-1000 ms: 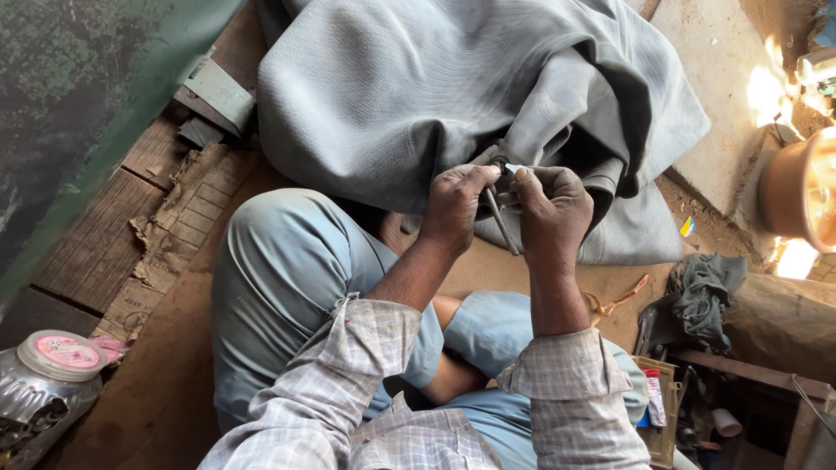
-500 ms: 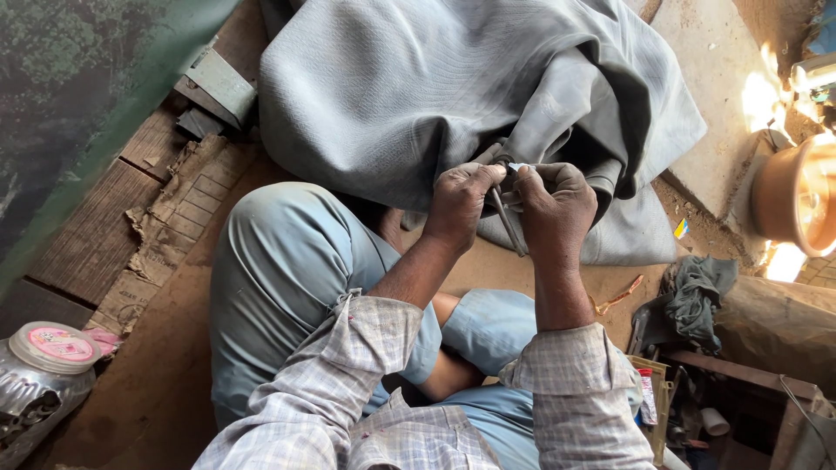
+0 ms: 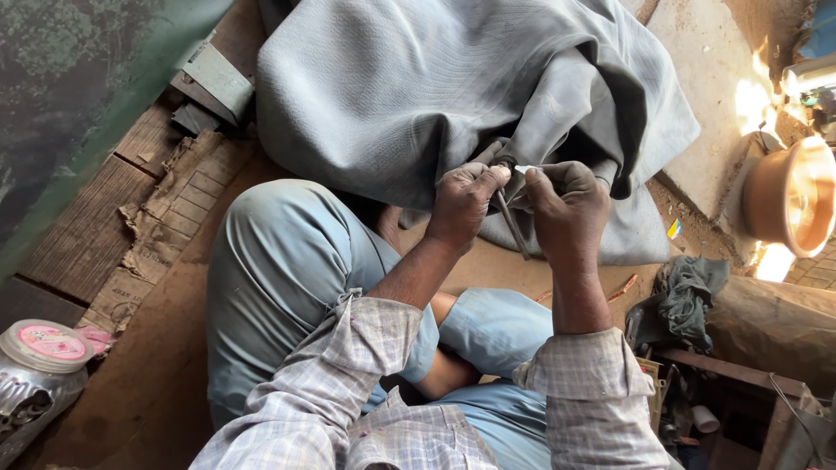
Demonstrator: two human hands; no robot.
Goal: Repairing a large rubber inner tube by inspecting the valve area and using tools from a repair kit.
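Centrally, a large grey rubber sheet (image 3: pixel 409 96), seemingly a deflated inner tube, is shown heaped on the ground before a seated person, its near edge drawn toward the lap. The left hand (image 3: pixel 463 202) is closed in a pinch on a dark fold of the rubber where a small stem-like fitting (image 3: pixel 500 158) appears to project. The right hand (image 3: pixel 568 207) is likewise curled shut, its thumb and forefinger gripping a small pale object (image 3: pixel 526 169) at the same spot; what that object is cannot be told. A thin dark rod (image 3: pixel 513 224) slants down between the two hands, and which hand holds it cannot be made out. Both wrists are raised, forearms converging from rolled checked sleeves, knuckles turned toward the camera, the hands almost touching.

The step in hand is judged to be fine work at the fitting, with the fold steadied by one hand and worked by the other. A firm hold on the fold and small, precise finger movement would be called for next.

A lidded jar (image 3: pixel 39 370), a clay-coloured bowl (image 3: pixel 788 196) and a crumpled rag (image 3: pixel 692 296) are seen at the margins.
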